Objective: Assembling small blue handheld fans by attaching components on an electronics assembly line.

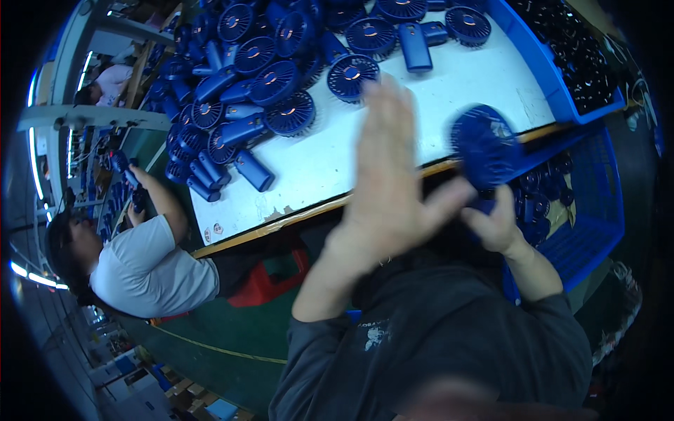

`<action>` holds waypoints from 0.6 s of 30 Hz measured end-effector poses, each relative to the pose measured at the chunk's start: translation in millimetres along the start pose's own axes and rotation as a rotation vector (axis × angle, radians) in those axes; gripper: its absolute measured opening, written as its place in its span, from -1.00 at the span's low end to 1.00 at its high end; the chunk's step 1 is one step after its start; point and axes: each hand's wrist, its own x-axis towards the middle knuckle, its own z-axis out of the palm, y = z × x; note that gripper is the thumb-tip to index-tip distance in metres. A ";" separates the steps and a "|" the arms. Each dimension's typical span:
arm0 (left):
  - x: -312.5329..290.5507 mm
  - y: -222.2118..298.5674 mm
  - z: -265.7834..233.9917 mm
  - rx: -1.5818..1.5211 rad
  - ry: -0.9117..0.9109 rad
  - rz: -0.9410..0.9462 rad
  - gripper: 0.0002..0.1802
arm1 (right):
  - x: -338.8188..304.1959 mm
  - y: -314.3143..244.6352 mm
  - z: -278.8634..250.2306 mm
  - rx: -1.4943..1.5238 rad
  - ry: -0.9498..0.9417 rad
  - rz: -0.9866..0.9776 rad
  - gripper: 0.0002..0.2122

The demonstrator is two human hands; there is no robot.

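My right hand [497, 223] is closed around the lower part of a blue handheld fan [483, 144], whose round grille is upright and smeared by motion. My left hand [386, 175] is raised flat in front of the white table, fingers stretched upward and holding nothing. Its thumb reaches toward the fan's lower part; I cannot tell if it touches. Past my left fingertips lies another handheld fan [352, 77] on the white tabletop [316, 165]. A big heap of the same blue fans [274, 83] covers the table's far left.
A blue bin [544, 63] full of small dark parts sits at the table's right end. Below it a blue basket [597, 231] holds more fans. At left, a co-worker in a light shirt [154, 266] handles dark blue items beside a red stool [274, 281].
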 end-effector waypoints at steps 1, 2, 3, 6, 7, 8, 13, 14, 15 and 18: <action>6.2 -22.0 -18.5 0.212 0.055 0.011 0.09 | -12.9 17.4 -14.5 0.062 0.084 0.021 -0.67; 9.2 -53.7 -36.1 0.371 0.139 -0.012 0.05 | -22.5 30.5 -28.0 0.034 0.266 0.024 -0.66; 6.4 -86.9 -50.3 0.491 0.212 -0.098 0.00 | -32.3 47.3 -42.7 0.013 0.450 0.031 -0.65; 6.7 -131.7 -76.7 0.618 0.215 -0.413 0.05 | -72.1 127.6 -116.5 -0.355 0.704 0.250 -0.62; 10.9 -140.5 -76.4 0.670 0.196 -0.426 0.04 | -93.6 158.9 -139.2 -0.428 0.809 0.373 -0.60; 15.6 -145.9 -73.5 0.712 0.178 -0.406 0.02 | -114.7 190.2 -164.0 -0.616 0.766 0.354 -0.59; 35.0 -144.4 -72.4 0.733 0.070 -0.463 -0.08 | -168.8 244.6 -223.2 -0.870 0.546 0.693 -0.52; 34.5 -138.3 -78.4 0.741 0.107 -0.409 -0.13 | -167.7 241.0 -224.3 -0.891 0.494 0.751 -0.52; 32.8 -130.4 -81.7 0.543 0.203 -0.426 -0.12 | -162.4 230.5 -217.1 -0.907 0.442 0.815 -0.52; 23.5 -72.9 -91.7 -0.180 0.374 -0.472 -0.14 | -107.3 147.8 -151.8 -0.713 0.504 0.307 -0.49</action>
